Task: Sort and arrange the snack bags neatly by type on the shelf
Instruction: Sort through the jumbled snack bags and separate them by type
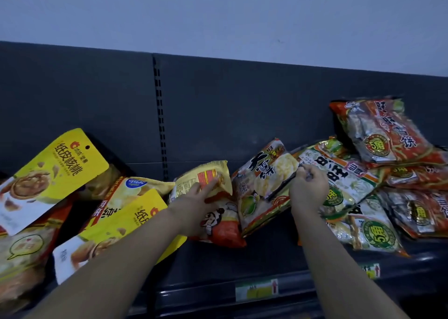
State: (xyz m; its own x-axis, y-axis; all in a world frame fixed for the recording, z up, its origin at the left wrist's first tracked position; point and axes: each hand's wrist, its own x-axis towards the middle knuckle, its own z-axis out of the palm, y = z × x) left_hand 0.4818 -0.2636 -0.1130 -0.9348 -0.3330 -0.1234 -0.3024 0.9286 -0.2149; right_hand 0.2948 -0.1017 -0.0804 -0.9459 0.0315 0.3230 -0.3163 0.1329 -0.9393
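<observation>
Snack bags lie jumbled on a dark shelf [218, 265]. My left hand [196, 197] grips a yellow and orange bag [215, 224] with a cartoon face, fingers laid over its printed back. Just to the right, my right hand [308, 187] pinches the dark edge of a black-lettered rice cracker bag [261, 180] that leans upright. Behind that hand sits a pile of green and white cracker bags [349, 185]. Orange-red cracker bags [388, 134] are stacked at the far right. Yellow walnut bags [60, 165] lie at the left.
The shelf's dark back panel [242, 105] has a slotted upright [160, 115] in the middle. Price labels [257, 289] run along the front rail. Bare shelf surface shows between my forearms. More brownish bags [21, 253] crowd the far left.
</observation>
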